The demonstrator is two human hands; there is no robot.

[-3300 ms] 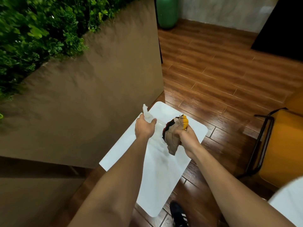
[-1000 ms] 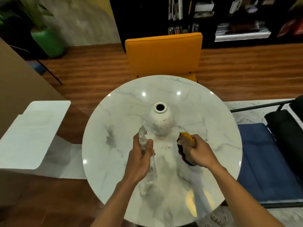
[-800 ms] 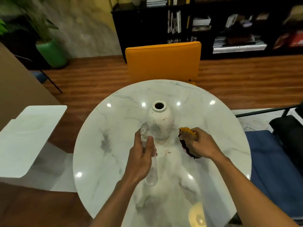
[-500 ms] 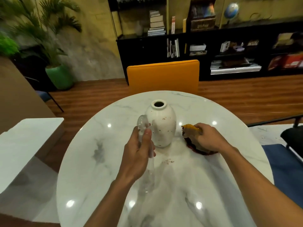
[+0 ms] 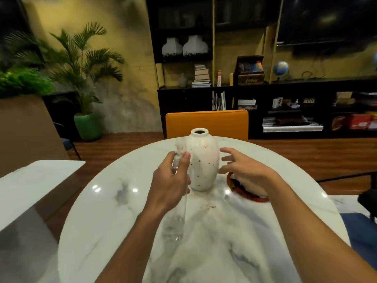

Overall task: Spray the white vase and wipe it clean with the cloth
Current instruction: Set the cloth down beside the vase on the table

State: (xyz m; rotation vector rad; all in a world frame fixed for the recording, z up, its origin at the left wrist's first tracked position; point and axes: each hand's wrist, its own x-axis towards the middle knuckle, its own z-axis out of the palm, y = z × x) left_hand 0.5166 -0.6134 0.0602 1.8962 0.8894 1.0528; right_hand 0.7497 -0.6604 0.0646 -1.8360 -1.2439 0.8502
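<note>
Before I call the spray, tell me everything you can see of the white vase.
The white vase is egg-shaped with a short neck and a dark round mouth, matte, apparently ceramic. Brown specks and smudges dot its front. It stands upright on the marble table, towards the far side. The spray bottle in the left hand is close by its left; the open right hand hovers at its right flank, contact unclear.

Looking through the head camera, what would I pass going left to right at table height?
White side table → left hand gripping the spray bottle → white vase → right hand, fingers spread, over the cloth.
</note>
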